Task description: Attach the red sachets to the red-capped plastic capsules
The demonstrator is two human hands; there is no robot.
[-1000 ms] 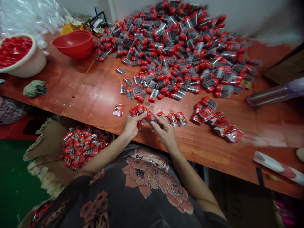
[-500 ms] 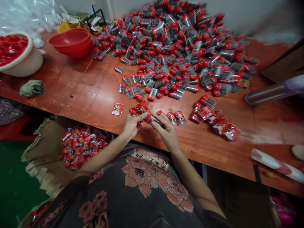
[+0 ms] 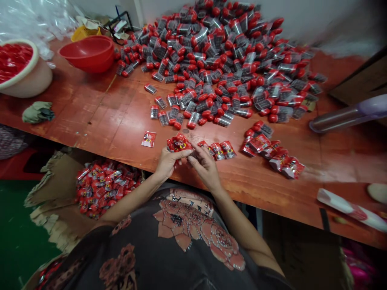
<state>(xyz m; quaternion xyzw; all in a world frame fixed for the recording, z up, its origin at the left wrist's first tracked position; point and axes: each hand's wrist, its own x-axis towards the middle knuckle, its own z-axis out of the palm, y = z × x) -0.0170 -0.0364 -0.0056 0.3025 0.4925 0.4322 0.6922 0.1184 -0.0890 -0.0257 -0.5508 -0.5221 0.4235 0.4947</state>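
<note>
Before my body, at the table's front edge, my left hand is closed round several small red printed packets, its thumb lying across them. My right hand meets it from the right, thumb and fingers pinched at the near end of a packet; that end is mostly covered by the fingers. Just beyond my right hand lie a few red packets in a row. A single flat packet rests to the left of my hands. More filled-looking packets lie in a line to the right.
A large heap of clear containers with red caps covers the table's back. A red bowl, a white tub of red pieces and a crumpled cloth stand left. Below, a cardboard box holds red packets. A clear tube lies right.
My right hand has moved slightly left, in against my left hand. The packet between them, whose dark lower end showed before, is now mostly covered by my fingers.
</note>
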